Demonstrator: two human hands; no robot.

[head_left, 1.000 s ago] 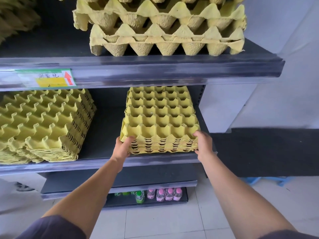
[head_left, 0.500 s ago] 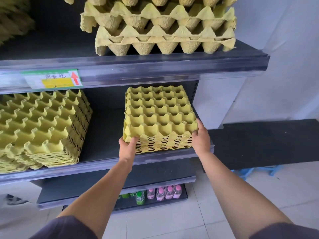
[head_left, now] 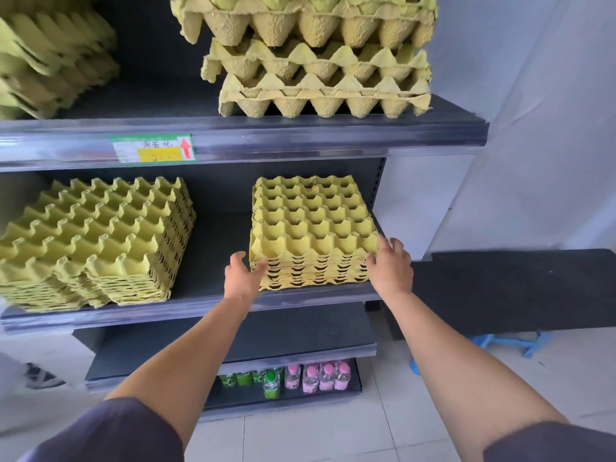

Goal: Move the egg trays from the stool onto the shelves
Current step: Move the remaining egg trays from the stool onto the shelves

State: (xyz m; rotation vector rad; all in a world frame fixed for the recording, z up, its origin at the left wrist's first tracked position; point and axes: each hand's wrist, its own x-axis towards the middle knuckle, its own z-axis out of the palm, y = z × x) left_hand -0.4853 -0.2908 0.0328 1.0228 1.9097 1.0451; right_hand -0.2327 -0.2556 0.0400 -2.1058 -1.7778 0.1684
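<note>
From my feed, both arms stretch forward and upward, bare from the left sleeve (head_left: 110, 431) and right sleeve (head_left: 550, 441) to the wrists. The left forearm (head_left: 186, 355) and right forearm (head_left: 443, 355) converge as they rise, wrists roughly straight. My left hand (head_left: 243, 276) sits slightly lower, palm turned inward, thumb raised, fingers loosely extended toward the right. My right hand (head_left: 390, 265) shows its back to the camera, fingers spread and slightly bent, thumb angled inward. Both hands look slack and uncurled, well apart.
</note>
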